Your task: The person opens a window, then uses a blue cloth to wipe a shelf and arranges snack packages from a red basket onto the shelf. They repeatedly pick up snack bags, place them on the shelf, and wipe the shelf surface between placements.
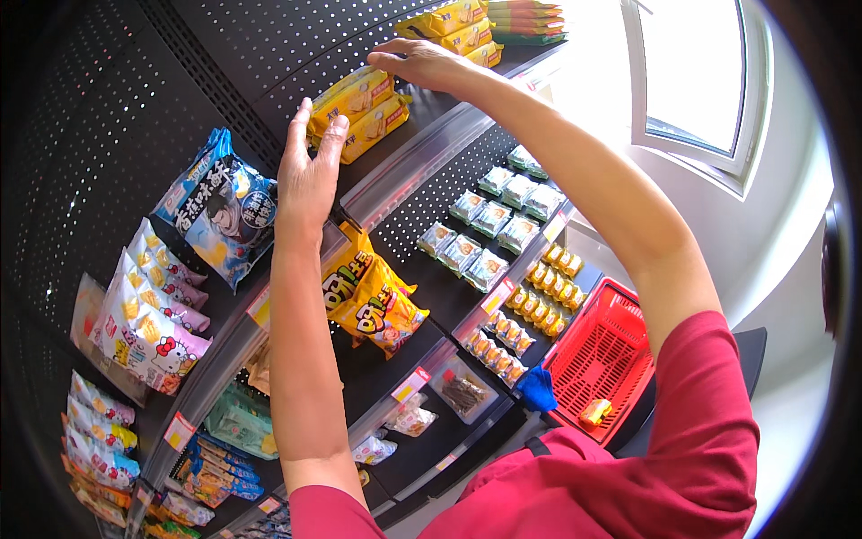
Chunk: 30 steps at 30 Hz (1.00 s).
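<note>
My left hand (311, 168) is at the left end of a small stack of yellow biscuit packs (377, 128), thumb and fingers apart. The thumb overlaps the front of the packs; whether it presses on them is hard to tell. Above the stack's right end, my right hand (424, 64) reaches across with its fingers pointing left, palm hidden. The packs rest on a dark upper shelf (431, 114). Right behind my right wrist is another stack of similar yellow packs (465, 30).
Flat packs (525, 20) lie at the shelf's far end. Lower shelves hold yellow snack bags (380, 310), silver-green packets (495, 219) and small cakes (539, 310). A blue snack bag (219, 202) stands left. Below right is a red basket (599, 357) containing a yellow pack (596, 411). An open window (693, 81) is nearby.
</note>
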Each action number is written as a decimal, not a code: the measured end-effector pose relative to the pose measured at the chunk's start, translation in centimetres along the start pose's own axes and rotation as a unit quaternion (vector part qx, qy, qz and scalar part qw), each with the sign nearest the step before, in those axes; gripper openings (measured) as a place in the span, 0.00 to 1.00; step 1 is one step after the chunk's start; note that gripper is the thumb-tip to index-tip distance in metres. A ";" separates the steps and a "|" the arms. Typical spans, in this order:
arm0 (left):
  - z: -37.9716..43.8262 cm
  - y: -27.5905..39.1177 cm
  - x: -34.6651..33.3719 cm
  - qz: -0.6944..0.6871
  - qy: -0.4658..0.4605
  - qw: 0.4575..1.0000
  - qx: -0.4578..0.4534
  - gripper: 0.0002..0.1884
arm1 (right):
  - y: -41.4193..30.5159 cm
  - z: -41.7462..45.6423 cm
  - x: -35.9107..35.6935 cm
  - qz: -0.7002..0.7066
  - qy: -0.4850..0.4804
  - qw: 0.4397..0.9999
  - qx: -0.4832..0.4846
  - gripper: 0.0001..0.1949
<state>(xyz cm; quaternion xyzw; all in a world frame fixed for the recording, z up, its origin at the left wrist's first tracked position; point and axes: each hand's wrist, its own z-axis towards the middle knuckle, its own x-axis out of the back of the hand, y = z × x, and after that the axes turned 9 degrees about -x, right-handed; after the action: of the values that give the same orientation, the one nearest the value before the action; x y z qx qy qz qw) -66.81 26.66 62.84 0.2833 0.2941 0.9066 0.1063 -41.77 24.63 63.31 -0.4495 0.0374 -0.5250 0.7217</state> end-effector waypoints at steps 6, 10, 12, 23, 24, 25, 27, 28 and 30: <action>2.0 -1.7 0.2 -0.027 -0.010 0.999 0.017 0.40 | 0.0 1.8 -2.2 0.107 -0.048 0.992 -0.050 0.27; -0.4 0.6 -0.6 -0.098 0.044 0.990 -0.089 0.30 | -4.3 -3.7 3.3 0.174 -0.047 0.983 -0.023 0.29; -2.3 3.1 -2.5 -0.166 0.025 0.971 -0.169 0.29 | -3.4 -6.6 6.4 0.221 0.058 0.973 0.009 0.32; -21.1 -0.3 -16.9 -0.327 -0.178 0.928 -0.029 0.26 | 9.0 -36.3 11.8 0.361 0.058 0.883 -0.296 0.38; -22.9 -1.6 -18.2 -0.293 -0.221 0.930 0.004 0.26 | 11.7 -39.4 11.0 0.337 0.091 0.875 -0.336 0.37; -24.8 -3.0 -19.2 -0.257 -0.264 0.929 0.035 0.26 | 13.9 -42.8 10.2 0.345 0.109 0.843 -0.398 0.38; -28.7 -6.1 -20.6 -0.220 -0.323 0.917 0.081 0.26 | 19.4 -50.2 8.5 0.285 0.144 0.809 -0.494 0.41; -30.6 -7.2 -20.7 -0.233 -0.341 0.901 0.133 0.26 | 20.6 -52.9 7.3 0.322 0.157 0.764 -0.537 0.39; -33.0 -8.3 -20.2 -0.253 -0.393 0.858 0.213 0.28 | 26.1 -60.6 4.8 0.175 0.147 0.786 -0.575 0.31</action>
<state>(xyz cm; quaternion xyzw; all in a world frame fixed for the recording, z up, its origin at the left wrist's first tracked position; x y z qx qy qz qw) -69.14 10.43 26.81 0.5480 0.4752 0.5770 0.3754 -52.57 -14.99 11.42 -0.6842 0.5160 -0.3311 0.3949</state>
